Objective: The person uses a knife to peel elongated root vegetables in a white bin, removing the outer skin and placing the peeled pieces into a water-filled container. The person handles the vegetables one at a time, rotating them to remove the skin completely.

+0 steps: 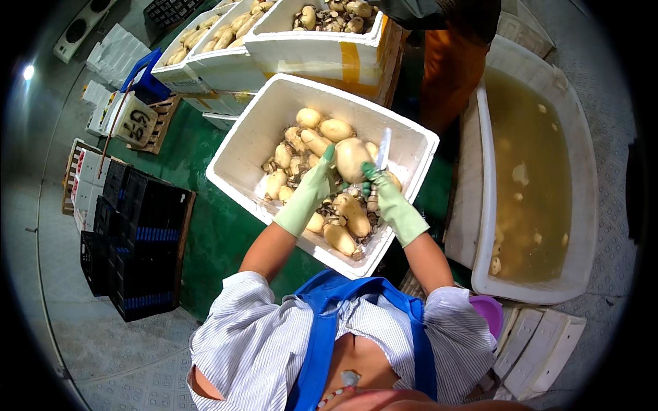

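Observation:
Above a white foam box [247,136], a large pale lotus root piece [352,158] is held up in my gloved left hand [314,187]. The thumb lies along its left side and the other fingers are partly hidden under it. My gloved right hand [384,192] grips a knife [384,146] with its blade pointing up and away, close beside the root's right side. Both gloves are pale green rubber with darker fingertips. Several lotus roots [352,215] and dark cut ends [293,180] lie in the box beneath my hands.
Foam boxes of lotus roots [226,36] stand ahead. A person in orange trousers [447,72] stands ahead right. At right is a large white tub [488,216] of murky water with floating pieces. Black plastic crates [149,241] are stacked left on the green floor [205,246].

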The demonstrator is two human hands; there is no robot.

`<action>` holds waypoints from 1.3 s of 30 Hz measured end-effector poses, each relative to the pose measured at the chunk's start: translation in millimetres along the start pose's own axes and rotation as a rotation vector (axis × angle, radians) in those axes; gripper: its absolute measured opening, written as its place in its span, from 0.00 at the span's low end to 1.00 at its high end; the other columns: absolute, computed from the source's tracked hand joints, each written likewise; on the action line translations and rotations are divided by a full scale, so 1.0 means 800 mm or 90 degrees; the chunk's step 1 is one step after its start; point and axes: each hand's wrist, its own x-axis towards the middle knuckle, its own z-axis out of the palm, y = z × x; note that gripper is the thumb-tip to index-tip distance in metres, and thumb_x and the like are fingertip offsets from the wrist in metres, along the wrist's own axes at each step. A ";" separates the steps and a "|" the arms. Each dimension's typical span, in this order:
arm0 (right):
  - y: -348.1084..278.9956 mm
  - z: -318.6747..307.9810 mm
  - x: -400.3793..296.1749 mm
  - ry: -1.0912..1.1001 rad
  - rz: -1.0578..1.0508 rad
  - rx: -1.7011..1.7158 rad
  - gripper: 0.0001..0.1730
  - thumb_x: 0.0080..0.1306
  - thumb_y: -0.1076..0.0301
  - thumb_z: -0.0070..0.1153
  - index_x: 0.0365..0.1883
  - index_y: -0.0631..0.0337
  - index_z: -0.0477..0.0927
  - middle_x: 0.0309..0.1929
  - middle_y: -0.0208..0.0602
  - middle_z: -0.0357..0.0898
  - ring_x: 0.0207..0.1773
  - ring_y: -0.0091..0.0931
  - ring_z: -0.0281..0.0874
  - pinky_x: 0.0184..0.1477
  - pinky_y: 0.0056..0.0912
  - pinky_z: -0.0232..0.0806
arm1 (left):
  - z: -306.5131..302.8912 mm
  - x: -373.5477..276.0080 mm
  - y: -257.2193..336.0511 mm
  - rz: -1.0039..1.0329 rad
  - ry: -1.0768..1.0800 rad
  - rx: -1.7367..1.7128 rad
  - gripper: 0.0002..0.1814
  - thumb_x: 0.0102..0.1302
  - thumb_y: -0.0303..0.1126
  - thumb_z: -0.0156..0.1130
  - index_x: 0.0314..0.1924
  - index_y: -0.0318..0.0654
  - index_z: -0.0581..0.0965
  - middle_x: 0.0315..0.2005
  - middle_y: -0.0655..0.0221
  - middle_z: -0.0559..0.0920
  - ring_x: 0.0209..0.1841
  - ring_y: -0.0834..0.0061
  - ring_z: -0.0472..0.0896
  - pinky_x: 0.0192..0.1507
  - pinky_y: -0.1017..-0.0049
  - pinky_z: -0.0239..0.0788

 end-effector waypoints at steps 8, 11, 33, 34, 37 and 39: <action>-0.073 -0.193 -0.141 -0.011 -0.237 0.320 0.30 0.60 0.38 0.60 0.43 0.54 0.69 0.14 0.15 0.52 0.14 0.13 0.50 0.14 0.16 0.43 | -0.114 0.054 -0.044 -0.081 0.081 0.733 0.24 0.66 0.47 0.58 0.53 0.35 0.77 0.41 0.63 0.83 0.40 0.71 0.80 0.43 0.75 0.71; -0.037 -0.332 -0.205 0.599 -0.291 0.243 0.35 0.53 0.31 0.63 0.40 0.54 0.75 0.22 0.22 0.67 0.27 0.20 0.65 0.32 0.25 0.63 | -0.113 0.061 -0.028 -0.098 0.102 1.161 0.31 0.60 0.53 0.59 0.54 0.35 0.77 0.45 0.55 0.82 0.49 0.60 0.81 0.50 0.69 0.71; 0.144 -0.579 -0.304 0.714 -0.104 0.106 0.15 0.67 0.44 0.52 0.42 0.39 0.79 0.18 0.22 0.69 0.12 0.22 0.60 0.12 0.27 0.51 | -0.209 0.268 0.028 0.111 0.144 1.756 0.28 0.70 0.37 0.47 0.70 0.55 0.60 0.71 0.58 0.57 0.74 0.54 0.50 0.70 0.46 0.35; 0.148 -0.592 -0.304 0.777 -0.095 0.189 0.15 0.67 0.45 0.48 0.35 0.45 0.76 0.19 0.24 0.70 0.12 0.24 0.62 0.11 0.29 0.54 | -0.213 0.270 0.030 0.146 0.139 1.772 0.28 0.70 0.37 0.47 0.69 0.55 0.61 0.70 0.57 0.58 0.74 0.54 0.51 0.70 0.47 0.36; 0.127 -0.569 -0.318 0.761 -0.064 0.069 0.16 0.67 0.48 0.48 0.29 0.49 0.73 0.19 0.26 0.72 0.11 0.25 0.63 0.10 0.31 0.55 | -0.215 0.267 0.040 0.347 0.105 1.764 0.20 0.67 0.38 0.50 0.59 0.55 0.70 0.59 0.57 0.70 0.65 0.53 0.63 0.66 0.52 0.48; 0.114 -0.553 -0.319 0.752 -0.059 0.032 0.15 0.67 0.50 0.48 0.30 0.50 0.74 0.19 0.27 0.74 0.11 0.25 0.63 0.09 0.31 0.53 | -0.226 0.263 0.041 0.607 0.094 1.737 0.13 0.64 0.35 0.50 0.49 0.51 0.73 0.48 0.60 0.77 0.55 0.57 0.72 0.59 0.56 0.59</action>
